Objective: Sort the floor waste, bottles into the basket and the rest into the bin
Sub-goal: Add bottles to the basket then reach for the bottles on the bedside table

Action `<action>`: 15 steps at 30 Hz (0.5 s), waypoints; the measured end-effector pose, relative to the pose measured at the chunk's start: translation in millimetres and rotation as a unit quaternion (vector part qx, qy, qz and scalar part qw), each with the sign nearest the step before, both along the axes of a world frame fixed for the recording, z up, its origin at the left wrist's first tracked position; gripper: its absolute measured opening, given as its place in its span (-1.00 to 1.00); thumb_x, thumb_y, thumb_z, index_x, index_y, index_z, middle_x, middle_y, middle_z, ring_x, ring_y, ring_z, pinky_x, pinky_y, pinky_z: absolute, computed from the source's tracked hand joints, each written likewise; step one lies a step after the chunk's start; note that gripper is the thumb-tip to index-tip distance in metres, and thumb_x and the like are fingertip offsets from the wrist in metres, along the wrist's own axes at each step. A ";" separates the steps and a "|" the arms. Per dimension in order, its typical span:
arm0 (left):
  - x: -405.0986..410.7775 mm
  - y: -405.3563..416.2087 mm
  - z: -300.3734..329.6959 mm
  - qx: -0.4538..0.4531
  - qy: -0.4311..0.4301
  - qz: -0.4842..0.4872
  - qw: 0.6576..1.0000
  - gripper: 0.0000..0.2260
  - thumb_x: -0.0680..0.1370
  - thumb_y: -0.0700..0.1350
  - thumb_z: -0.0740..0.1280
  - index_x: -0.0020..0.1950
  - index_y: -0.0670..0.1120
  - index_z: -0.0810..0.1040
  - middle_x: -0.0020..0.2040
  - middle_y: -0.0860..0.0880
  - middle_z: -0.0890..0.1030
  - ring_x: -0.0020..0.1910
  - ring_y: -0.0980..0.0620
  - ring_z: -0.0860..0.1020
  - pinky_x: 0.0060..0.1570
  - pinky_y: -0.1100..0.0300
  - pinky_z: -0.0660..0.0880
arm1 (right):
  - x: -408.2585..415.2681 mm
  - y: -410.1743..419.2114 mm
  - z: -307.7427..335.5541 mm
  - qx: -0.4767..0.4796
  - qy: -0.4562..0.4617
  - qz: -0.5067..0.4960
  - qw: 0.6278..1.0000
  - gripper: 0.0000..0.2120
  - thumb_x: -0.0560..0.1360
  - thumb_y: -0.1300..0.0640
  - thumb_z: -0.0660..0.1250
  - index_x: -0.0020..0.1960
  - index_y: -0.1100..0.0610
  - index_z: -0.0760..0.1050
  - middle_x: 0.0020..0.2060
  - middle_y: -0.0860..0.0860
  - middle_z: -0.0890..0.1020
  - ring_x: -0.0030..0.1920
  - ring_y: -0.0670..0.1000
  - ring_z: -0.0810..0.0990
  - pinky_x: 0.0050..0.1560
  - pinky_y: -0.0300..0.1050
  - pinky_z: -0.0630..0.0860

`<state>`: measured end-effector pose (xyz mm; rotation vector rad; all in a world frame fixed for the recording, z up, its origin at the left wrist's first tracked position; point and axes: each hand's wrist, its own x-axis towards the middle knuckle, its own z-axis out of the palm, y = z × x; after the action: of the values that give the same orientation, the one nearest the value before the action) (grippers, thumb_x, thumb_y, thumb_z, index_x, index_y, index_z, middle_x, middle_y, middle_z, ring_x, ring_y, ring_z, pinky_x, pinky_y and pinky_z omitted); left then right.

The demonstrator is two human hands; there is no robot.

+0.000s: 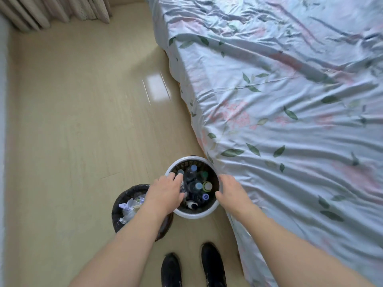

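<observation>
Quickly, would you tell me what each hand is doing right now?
Left hand: over the basket, grips a bottle.
Right hand: open, holds nothing, at the basket's rim.

Soft, even daylight, bright window glare on the glossy floor (158,88) toward 12 o'clock, faint shadows, slight blur overall, wide-angle bending at the edges, curtain (56,11) at 11 o'clock smeared.
</observation>
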<state>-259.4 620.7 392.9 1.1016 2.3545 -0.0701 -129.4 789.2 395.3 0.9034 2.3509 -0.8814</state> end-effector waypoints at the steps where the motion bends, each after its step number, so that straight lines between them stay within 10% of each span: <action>1: 4.5 1.9 33.7 0.013 -0.006 -0.006 1.000 -0.60 0.58 0.12 0.22 0.37 0.00 0.31 0.23 0.01 0.47 0.13 -0.06 0.49 0.06 0.05 0.50 | 8.0 -2.4 35.3 0.000 0.012 -0.017 1.000 -0.48 0.54 0.15 0.24 0.47 0.13 0.24 0.38 0.06 0.36 0.37 0.04 0.34 0.35 -0.10 0.31; 15: 126.6 106.6 376.8 0.181 0.045 -0.151 0.971 -0.53 0.61 0.04 0.22 0.50 -0.01 0.26 0.42 0.00 0.38 0.30 -0.09 0.43 0.19 0.04 0.45 | 194.4 17.0 365.5 0.122 0.126 -0.192 0.966 -0.46 0.55 0.12 0.26 0.50 0.12 0.22 0.44 0.03 0.29 0.42 0.05 0.30 0.36 -0.09 0.29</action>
<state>-132.8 727.3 769.6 1.6590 2.3141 0.2132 65.1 806.2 760.8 1.4621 2.5873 -0.9092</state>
